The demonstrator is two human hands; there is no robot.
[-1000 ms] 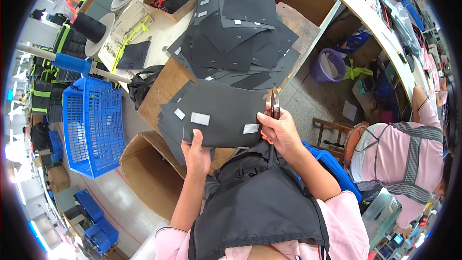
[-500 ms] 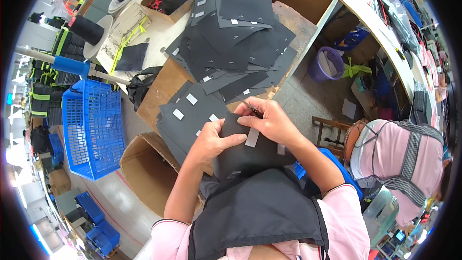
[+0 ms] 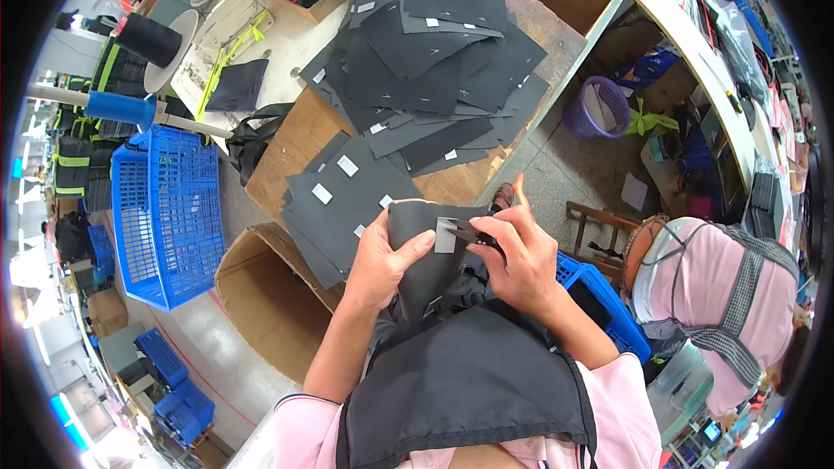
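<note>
My left hand (image 3: 382,262) is closed on a dark grey fabric piece (image 3: 412,224), its thumb lying on top near a small white patch (image 3: 444,241). Between the fingers and thumb of my right hand (image 3: 525,262) is a pair of black thread snips (image 3: 479,238). The tips of the snips reach the patch's upper right edge; whether they touch it I cannot tell. Just beyond my left hand, a smaller stack of grey pieces with white patches (image 3: 347,200) lies on a brown board.
A large heap of dark fabric pieces (image 3: 426,69) covers the board (image 3: 291,143) ahead. To the left are an open cardboard box (image 3: 261,304) and a blue crate (image 3: 165,217). At right stand a purple basket (image 3: 598,108), another blue crate (image 3: 612,304) and a seated person (image 3: 717,287).
My right hand has drawn back to the right off the fabric, and the snips now point at the white patch. My left hand keeps its hold on the piece.
</note>
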